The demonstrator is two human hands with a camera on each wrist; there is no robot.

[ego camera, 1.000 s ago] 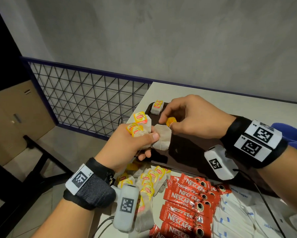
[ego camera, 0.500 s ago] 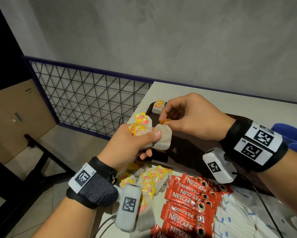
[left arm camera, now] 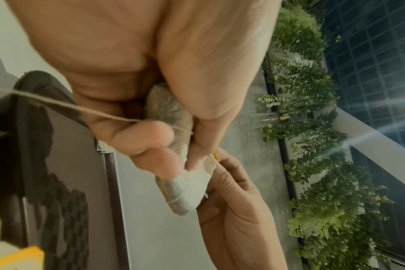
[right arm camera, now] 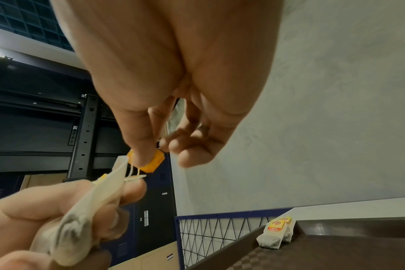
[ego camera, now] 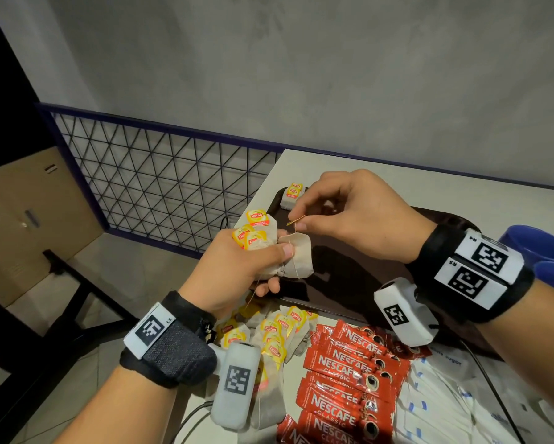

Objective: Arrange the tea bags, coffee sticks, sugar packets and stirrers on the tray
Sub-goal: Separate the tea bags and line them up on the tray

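Head, hands: our left hand (ego camera: 237, 270) grips a bunch of tea bags (ego camera: 259, 235), fingers curled round them, thumb pressing one bag (ego camera: 296, 256) out front so it can be freed. Our right hand (ego camera: 355, 216) pinches that bag's tag (ego camera: 296, 220) between thumb and forefinger, probably to untangle its string (ego camera: 293, 248).
Head, tray: the brown tray (ego camera: 365, 270) holds only two bags (ego camera: 292, 195) at its far corner; the job has barely begun.
Head, stock: loose bags (ego camera: 278, 331), coffee sticks (ego camera: 349, 363) and sugar packets (ego camera: 445, 395) lie on the table near us, off the tray. We see no stirrers.
Head, writing: "Lipton" on the tags, "NESCAFE CLASSIC" on the sticks, "sugar" on one packet.
Left wrist: fingers (left arm camera: 146, 135) clamped on bags; the string runs off to the left.
Right wrist: thumb on the orange tag (right arm camera: 151, 162), other fingers loosely curled, holding nothing; placed bags (right arm camera: 275, 235) lean by the tray's corner.
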